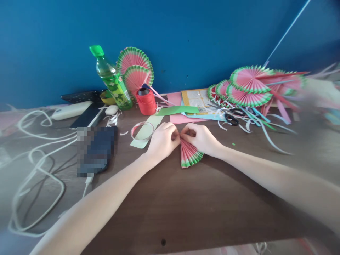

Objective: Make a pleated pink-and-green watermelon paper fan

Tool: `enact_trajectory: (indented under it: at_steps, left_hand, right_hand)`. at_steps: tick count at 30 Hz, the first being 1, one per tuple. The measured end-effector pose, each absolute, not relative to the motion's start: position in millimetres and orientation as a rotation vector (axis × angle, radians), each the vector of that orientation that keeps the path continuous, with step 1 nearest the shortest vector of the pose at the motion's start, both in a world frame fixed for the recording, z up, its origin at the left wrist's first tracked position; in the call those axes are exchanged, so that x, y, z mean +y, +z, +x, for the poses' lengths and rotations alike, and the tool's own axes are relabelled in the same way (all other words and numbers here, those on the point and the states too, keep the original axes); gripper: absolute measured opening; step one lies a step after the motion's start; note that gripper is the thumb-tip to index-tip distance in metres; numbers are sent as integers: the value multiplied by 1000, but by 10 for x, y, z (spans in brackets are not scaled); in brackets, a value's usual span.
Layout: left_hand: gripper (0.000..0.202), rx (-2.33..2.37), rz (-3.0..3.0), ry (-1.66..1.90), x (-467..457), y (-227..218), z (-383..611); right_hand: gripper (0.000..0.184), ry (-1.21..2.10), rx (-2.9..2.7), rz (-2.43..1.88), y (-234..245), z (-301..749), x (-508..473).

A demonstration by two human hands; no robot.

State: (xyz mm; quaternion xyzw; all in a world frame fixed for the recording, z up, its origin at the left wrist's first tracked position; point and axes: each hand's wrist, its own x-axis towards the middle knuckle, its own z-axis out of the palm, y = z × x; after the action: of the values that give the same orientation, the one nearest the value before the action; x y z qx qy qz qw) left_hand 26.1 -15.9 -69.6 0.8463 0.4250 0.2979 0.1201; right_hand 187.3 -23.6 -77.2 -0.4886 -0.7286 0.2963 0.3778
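A pleated paper fan (190,154), pink with a white and green rim, is partly spread over the dark table (148,212). My right hand (199,137) pinches it near its narrow top end. My left hand (165,139) meets the right at that end, fingers closed in a pinch; what lies between the fingertips there is hidden. A roll of clear tape (142,123) lies just left of my left hand, over a pale green paper strip (140,141). Behind my hands is a brighter green paper strip (176,110).
At the back stand a green-capped bottle (114,83), a red thread spool (146,102) and finished round fans (135,60). More fans (249,88), scissors (232,118) and paper scraps are piled at right. A pixelated dark phone (98,150) and white cables (57,198) lie at left.
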Motion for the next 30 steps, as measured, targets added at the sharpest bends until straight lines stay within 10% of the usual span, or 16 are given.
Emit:
enact_trajectory:
  at_steps: [30]
  left_hand:
    - [11, 1123, 2282, 980, -132, -710, 201]
  right_hand:
    - [5, 804, -1856, -1233, -801, 1907, -176]
